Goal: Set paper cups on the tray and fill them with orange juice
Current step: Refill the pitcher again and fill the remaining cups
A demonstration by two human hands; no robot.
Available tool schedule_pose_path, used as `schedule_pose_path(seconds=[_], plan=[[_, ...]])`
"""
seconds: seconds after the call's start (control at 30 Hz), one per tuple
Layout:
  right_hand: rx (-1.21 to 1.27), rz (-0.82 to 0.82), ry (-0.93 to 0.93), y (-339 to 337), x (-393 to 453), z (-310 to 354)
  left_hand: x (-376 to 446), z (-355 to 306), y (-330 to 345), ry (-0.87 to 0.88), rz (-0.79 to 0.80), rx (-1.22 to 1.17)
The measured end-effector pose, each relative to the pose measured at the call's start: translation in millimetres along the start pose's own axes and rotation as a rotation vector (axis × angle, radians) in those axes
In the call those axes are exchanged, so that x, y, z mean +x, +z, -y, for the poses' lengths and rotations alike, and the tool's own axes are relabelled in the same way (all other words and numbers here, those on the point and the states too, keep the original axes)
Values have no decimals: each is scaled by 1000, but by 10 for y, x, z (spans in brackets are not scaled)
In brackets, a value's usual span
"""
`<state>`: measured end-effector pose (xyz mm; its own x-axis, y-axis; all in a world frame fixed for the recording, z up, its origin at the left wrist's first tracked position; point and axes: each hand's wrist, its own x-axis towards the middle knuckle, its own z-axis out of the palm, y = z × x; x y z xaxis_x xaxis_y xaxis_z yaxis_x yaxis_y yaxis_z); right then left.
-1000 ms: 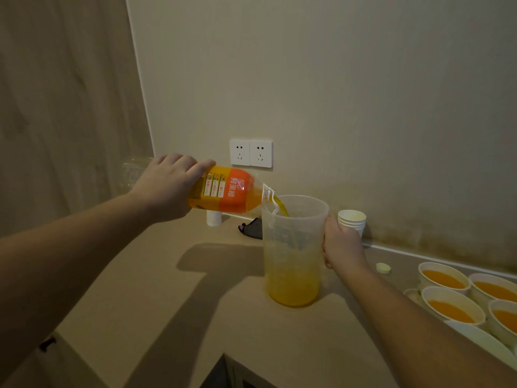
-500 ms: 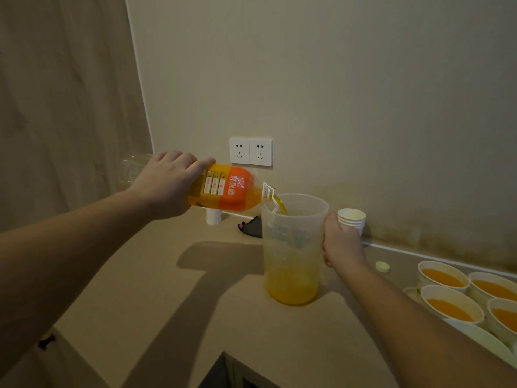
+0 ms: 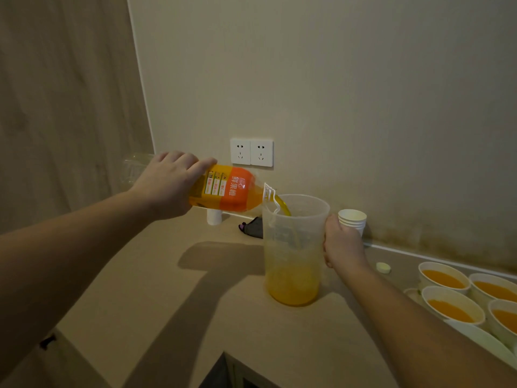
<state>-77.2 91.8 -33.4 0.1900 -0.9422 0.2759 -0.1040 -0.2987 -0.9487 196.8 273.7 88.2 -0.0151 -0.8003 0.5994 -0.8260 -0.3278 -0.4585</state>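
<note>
My left hand (image 3: 167,183) grips an orange juice bottle (image 3: 226,191) tipped almost level, its neck over the rim of a clear plastic pitcher (image 3: 293,247). Juice streams from the bottle into the pitcher, whose bottom third holds juice. My right hand (image 3: 342,242) is wrapped round the pitcher's handle on its right side. Several paper cups filled with juice (image 3: 444,278) stand at the right on a white tray (image 3: 475,340). A stack of empty paper cups (image 3: 352,219) stands by the wall behind my right hand.
A small yellow bottle cap (image 3: 383,267) lies on the beige counter (image 3: 167,289) right of the pitcher. A dark object (image 3: 253,228) and a small white container (image 3: 214,217) sit near the wall under the double socket (image 3: 251,152). The counter's front edge has a cut-out corner.
The bottle has tilted a little further and juice keeps flowing. The level in the pitcher looks about the same. Both hands stay in place.
</note>
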Motion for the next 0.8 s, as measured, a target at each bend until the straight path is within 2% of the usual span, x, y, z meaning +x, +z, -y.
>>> schedule_pose_path(seconds=[0.8], plan=[[4, -4, 12, -5, -10, 16, 13, 0, 6, 7, -16, 12]])
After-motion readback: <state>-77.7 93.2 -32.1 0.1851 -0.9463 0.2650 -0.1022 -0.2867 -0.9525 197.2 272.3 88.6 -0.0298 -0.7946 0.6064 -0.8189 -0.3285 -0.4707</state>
